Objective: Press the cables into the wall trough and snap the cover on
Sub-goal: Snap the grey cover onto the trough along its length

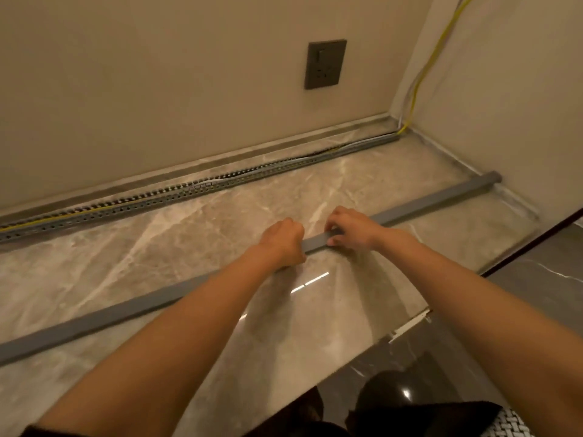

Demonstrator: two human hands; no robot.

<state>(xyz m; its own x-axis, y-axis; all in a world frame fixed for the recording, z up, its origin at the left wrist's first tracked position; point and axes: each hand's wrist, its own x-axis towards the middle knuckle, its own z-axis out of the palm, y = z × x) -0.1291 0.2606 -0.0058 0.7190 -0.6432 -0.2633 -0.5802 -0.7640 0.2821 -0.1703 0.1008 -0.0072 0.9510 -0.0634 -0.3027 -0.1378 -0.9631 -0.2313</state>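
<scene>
A long grey slotted trough (195,192) runs along the foot of the back wall, with yellow and grey cables (315,152) lying in and partly above it. The yellow cable (426,70) climbs the corner at the right. The long grey cover strip (104,316) lies diagonally across the marble ledge, apart from the trough. My left hand (282,242) is closed around the strip near its middle. My right hand (350,228) grips the strip just to the right, fingers over its top and thumb at its near side.
A dark wall socket (325,64) sits on the back wall above the trough. The marble ledge (157,247) ends in a front edge (410,326) with dark floor below. A side wall closes the right end.
</scene>
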